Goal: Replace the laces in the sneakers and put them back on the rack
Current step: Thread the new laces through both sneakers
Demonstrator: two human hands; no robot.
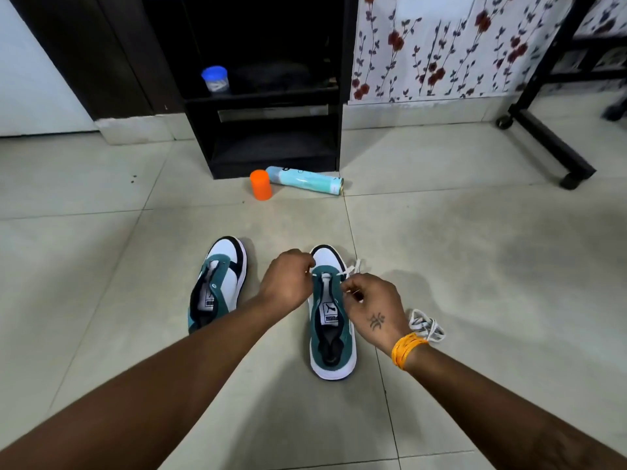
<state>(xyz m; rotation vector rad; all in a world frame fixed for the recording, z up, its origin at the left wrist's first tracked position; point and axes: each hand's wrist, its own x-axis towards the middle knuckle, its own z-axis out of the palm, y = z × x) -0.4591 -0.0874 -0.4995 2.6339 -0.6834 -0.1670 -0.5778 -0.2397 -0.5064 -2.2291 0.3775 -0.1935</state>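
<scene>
Grip: left hand (286,281) and right hand (371,308) each pinch an end of the white lace (349,271) (threaded across the front eyelets). Right sneaker (330,334): teal and white, on the floor (475,266), directly under both hands. Left sneaker (220,283): unlaced, just beside. Spare lace (425,325): bundled, beside the right wrist.

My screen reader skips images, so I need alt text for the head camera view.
Both hands, left and right, pinch a white lace at the front eyelets of the right sneaker on a tiled floor. An unlaced sneaker sits to its left, a bundled lace to its right, a black rack ahead.
</scene>
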